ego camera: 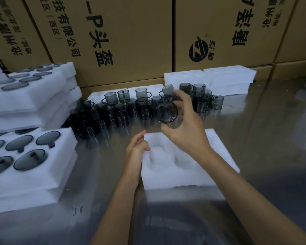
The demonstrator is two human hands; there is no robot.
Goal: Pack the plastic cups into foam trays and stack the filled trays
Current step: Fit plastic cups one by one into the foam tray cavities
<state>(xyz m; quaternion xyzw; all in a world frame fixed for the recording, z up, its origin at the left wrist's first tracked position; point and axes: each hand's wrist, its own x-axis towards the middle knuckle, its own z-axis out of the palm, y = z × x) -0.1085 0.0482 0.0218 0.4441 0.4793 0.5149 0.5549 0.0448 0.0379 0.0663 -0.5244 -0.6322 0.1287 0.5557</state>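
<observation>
My right hand (185, 128) grips a smoky grey plastic cup (167, 113) on its side, its round bottom facing me, above the far edge of an empty white foam tray (193, 175). That tray lies in front of me on the shiny metal table and shows hollow pockets. My left hand (137, 150) rests with relaxed fingers against the tray's left edge. Behind the held cup stands a long cluster of grey handled cups (124, 110), some stacked two high.
At left, a stack of filled foam trays (48, 175) shows cups set in pockets; a second filled stack (42, 92) sits behind it. Empty foam blocks (228, 82) lie at the back right. Large cardboard boxes (131, 41) wall off the table's far side.
</observation>
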